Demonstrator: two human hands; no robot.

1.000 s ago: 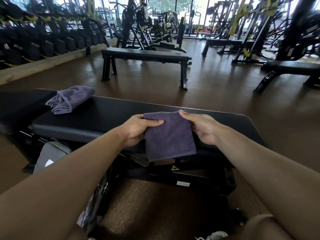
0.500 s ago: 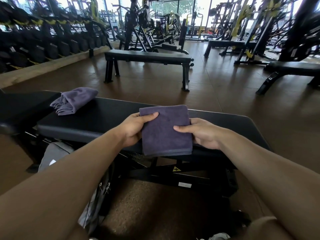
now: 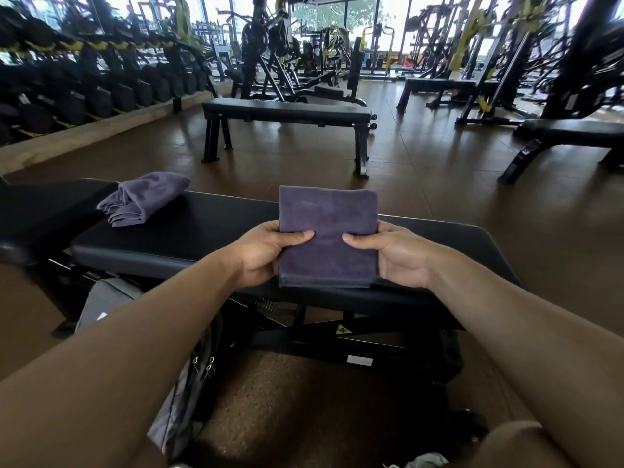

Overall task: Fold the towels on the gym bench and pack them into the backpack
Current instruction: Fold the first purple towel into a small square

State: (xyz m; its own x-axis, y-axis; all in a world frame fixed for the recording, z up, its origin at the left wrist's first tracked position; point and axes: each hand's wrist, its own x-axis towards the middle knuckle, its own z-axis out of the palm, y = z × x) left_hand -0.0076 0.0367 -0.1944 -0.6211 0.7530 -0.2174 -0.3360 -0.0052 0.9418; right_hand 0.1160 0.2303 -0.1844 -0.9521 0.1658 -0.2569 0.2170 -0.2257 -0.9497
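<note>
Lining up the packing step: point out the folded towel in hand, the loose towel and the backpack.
folded towel point(image 3: 327, 217), head view, centre of its upper face.
loose towel point(image 3: 145, 197), head view, middle of the bundle.
backpack point(image 3: 108, 298), head view, grey top panel.

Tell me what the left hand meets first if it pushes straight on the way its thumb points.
The left hand points right across the folded towel; first it would likely meet the right hand.
</note>
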